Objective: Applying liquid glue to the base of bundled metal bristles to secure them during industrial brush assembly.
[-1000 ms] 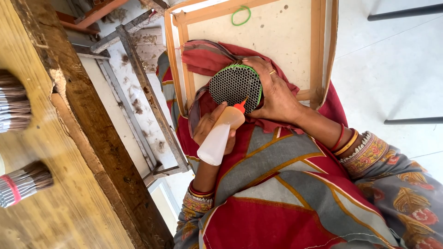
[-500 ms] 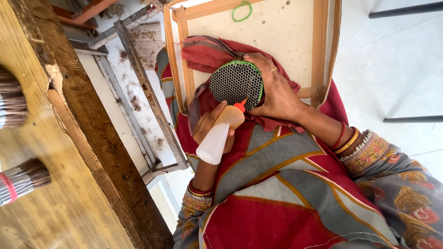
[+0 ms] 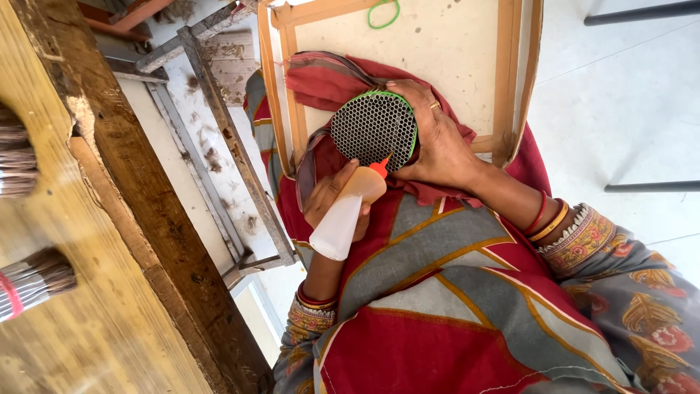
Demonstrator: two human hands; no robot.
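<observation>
My right hand (image 3: 437,149) grips a round bundle of thin tubes (image 3: 373,130), seen end-on as a dark honeycomb face ringed by a green band. It rests on red cloth over my lap. My left hand (image 3: 326,195) holds a squeeze bottle (image 3: 344,217) with yellowish liquid near its orange-red nozzle. The nozzle tip touches the lower right edge of the honeycomb face. Bangles sit on both wrists.
A wooden-framed board (image 3: 437,51) with a green loop (image 3: 383,13) lies beyond my lap. A rough wooden table (image 3: 109,241) fills the left, with bundles of sticks (image 3: 33,281) on it. A metal frame (image 3: 219,138) stands between table and lap. A pale floor (image 3: 620,109) lies to the right.
Both hands keep their grip with the nozzle at the bundle's edge. The view has shifted slightly; nothing else has visibly moved.
</observation>
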